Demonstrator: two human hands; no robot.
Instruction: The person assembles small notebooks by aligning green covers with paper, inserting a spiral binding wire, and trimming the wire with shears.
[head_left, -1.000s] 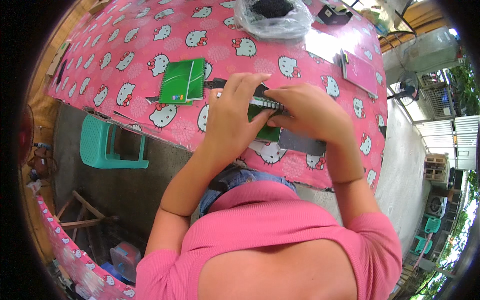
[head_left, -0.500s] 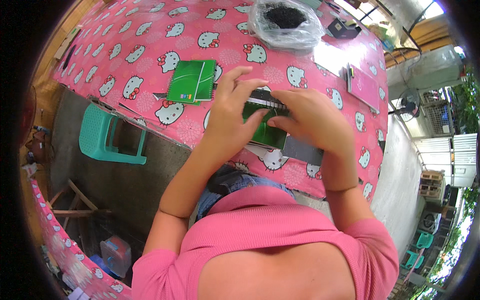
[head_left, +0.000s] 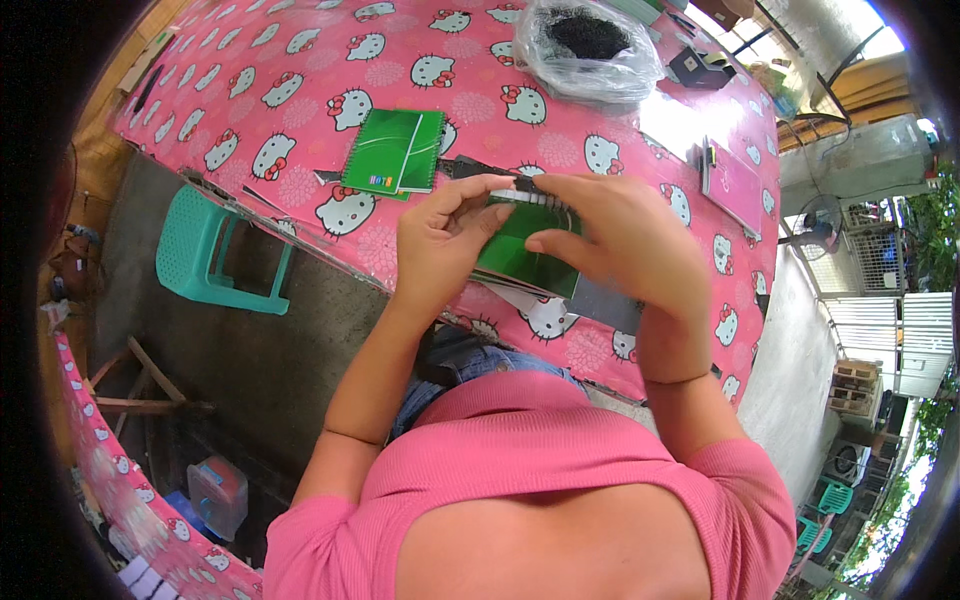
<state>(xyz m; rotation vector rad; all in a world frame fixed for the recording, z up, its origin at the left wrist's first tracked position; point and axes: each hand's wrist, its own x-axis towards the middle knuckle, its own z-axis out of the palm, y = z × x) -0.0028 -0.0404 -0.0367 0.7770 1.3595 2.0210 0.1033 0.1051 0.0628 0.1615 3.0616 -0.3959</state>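
A small green spiral notebook [head_left: 527, 255] is between my hands near the table's front edge, its wire binding along the far side. My left hand [head_left: 447, 232] is closed at its far left corner, fingers bent and thumb over the end of the binding. My right hand [head_left: 630, 232] grips the right side, its thumb on the green cover and its fingers reaching over the binding. Those fingers hide part of the wire. Farther left, more green spiral notebooks [head_left: 385, 150] lie overlapping on the table.
A pink patterned cloth [head_left: 300, 105] covers the table. At the back stand a clear plastic bag [head_left: 585, 85] of black bits and a dark tape dispenser [head_left: 700, 68]. A pink notebook [head_left: 735, 190] lies on the right. A green stool [head_left: 215, 250] stands left of the table.
My left hand's raised, spread fingers have come down and curled onto the notebook's far left corner. My right hand stays on the right side. The whole view has shifted slightly.
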